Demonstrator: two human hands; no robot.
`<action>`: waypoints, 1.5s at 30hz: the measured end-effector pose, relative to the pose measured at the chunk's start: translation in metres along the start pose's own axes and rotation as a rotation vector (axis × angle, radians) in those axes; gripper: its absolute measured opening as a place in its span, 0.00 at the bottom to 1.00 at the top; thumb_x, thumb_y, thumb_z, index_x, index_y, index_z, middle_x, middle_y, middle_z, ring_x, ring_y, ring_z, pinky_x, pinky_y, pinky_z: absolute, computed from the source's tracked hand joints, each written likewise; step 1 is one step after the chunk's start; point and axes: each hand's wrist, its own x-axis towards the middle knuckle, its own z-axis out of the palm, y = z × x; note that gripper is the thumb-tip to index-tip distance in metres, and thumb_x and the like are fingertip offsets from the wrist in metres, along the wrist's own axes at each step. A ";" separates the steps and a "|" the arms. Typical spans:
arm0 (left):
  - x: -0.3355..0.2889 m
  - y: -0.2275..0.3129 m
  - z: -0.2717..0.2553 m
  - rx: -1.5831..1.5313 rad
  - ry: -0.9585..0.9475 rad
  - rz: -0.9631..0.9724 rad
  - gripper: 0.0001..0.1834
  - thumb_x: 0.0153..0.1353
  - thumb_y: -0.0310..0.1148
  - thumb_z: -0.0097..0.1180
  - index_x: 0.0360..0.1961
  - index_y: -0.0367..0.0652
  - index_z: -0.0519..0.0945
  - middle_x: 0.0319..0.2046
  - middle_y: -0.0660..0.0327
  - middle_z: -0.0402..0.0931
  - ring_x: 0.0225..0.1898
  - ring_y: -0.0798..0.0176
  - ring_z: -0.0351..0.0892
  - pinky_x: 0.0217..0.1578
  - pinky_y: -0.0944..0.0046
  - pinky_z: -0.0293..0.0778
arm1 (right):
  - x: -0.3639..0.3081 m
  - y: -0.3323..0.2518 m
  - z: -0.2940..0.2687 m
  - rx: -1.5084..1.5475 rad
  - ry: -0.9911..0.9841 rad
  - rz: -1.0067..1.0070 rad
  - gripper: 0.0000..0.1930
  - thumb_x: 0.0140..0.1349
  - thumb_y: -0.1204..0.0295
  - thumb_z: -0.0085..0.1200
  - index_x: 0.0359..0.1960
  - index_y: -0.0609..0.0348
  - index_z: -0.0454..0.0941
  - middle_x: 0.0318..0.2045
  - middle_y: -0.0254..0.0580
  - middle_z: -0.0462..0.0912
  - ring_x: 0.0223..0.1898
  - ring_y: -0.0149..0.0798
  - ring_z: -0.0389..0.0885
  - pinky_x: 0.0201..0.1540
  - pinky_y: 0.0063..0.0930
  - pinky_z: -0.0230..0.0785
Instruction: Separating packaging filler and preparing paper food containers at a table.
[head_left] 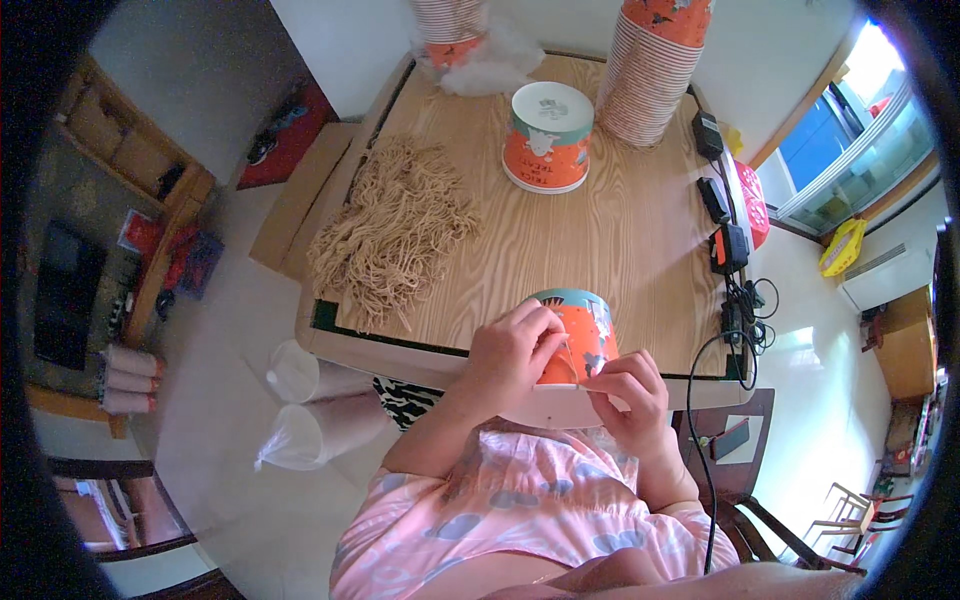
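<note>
Nearest, at the 6 o'clock edge of the tabletop (620, 250), both hands work on one orange paper cup (583, 340) that is turned upside down, its teal bottom facing up. The left hand (510, 355) is curled around the cup's side at its 9 o'clock, fingers pressed to the paper wall. The right hand (632, 392) sits at the cup's 5 o'clock, thumb and forefinger pinched at the rim on a thin string (570, 362) that runs up the cup's side.

Farther out, toward 10 o'clock from the cup, a loose heap of tan strings (395, 230) lies on the wood. At 12 o'clock, well apart, a second orange cup (548, 138) stands upside down. Beyond it, at 1 o'clock, rises a tall stack of cups (655, 70); at 11 o'clock another stack in clear plastic wrap (452, 35). Along the 3 o'clock edge lie black chargers and cables (728, 245).
</note>
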 end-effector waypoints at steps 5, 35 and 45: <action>0.003 0.002 0.002 -0.111 -0.131 -0.026 0.06 0.53 0.27 0.59 0.28 0.39 0.74 0.25 0.55 0.72 0.28 0.54 0.77 0.28 0.60 0.72 | 0.004 -0.002 0.002 0.025 -0.017 -0.025 0.14 0.40 0.79 0.61 0.33 0.54 0.77 0.30 0.38 0.74 0.32 0.42 0.74 0.35 0.35 0.67; 0.017 -0.001 -0.003 -0.067 -0.069 -0.002 0.06 0.55 0.30 0.58 0.29 0.40 0.74 0.27 0.58 0.73 0.28 0.53 0.77 0.28 0.58 0.72 | 0.011 0.000 0.000 0.138 0.010 0.149 0.16 0.40 0.79 0.60 0.34 0.59 0.75 0.29 0.41 0.73 0.31 0.45 0.73 0.33 0.36 0.68; 0.019 -0.001 -0.001 -0.091 -0.072 -0.030 0.06 0.55 0.30 0.57 0.28 0.40 0.74 0.26 0.58 0.72 0.28 0.54 0.76 0.27 0.59 0.71 | 0.013 0.004 0.000 0.080 -0.006 0.107 0.15 0.38 0.79 0.61 0.33 0.57 0.77 0.29 0.41 0.72 0.32 0.44 0.73 0.33 0.35 0.67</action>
